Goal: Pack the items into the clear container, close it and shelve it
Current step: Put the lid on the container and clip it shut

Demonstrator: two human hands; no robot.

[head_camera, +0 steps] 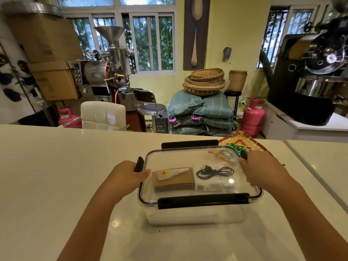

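The clear container [194, 213] stands on the white counter [66, 166] with its clear lid [180, 159] on top. Black clip flaps run along the lid's near edge [203, 200] and far edge [189, 143]. Inside lie a brown box [174, 180] with a white glue tube [173, 172] on it, a coiled black cable [214, 172] and a white packet [214, 185]. My left hand [125, 176] grips the left side clip [139, 164], thumb on the lid. My right hand [261, 170] holds the right side clip, mostly hidden under the fingers.
A woven tray [241, 142] with green packets lies just behind the container at the right. A second counter [320, 166] adjoins on the right. Beyond the counter stand a white chair [103, 114], a stool, sacks, pink gas cylinders and roasting machines.
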